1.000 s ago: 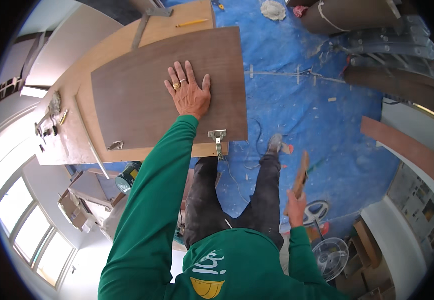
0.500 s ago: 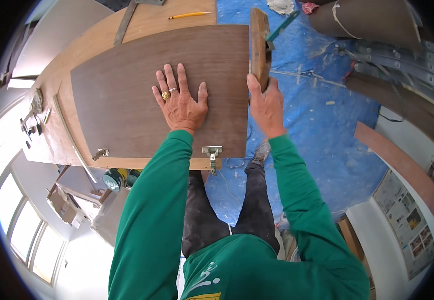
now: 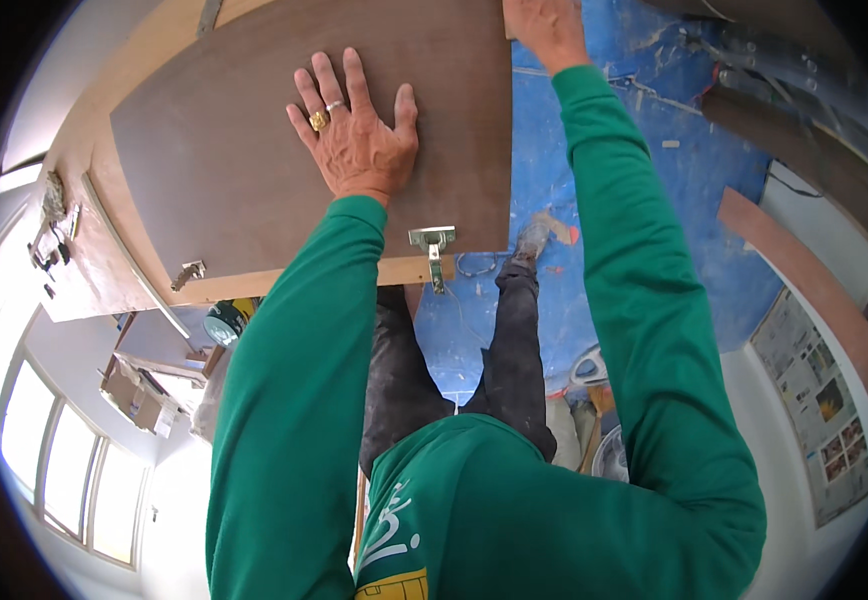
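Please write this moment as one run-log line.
left hand: flat on brown panel | right hand: beside panel's right edge, partly out of frame | near edge: two metal hinges

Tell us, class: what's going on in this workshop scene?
A person in a green top rests the open left hand flat on a brown panel lying on a paler worktop. The right hand is by the panel's right edge, partly cut off by the picture's top, so its grip is unclear. Two metal hinges sit along the near edge.
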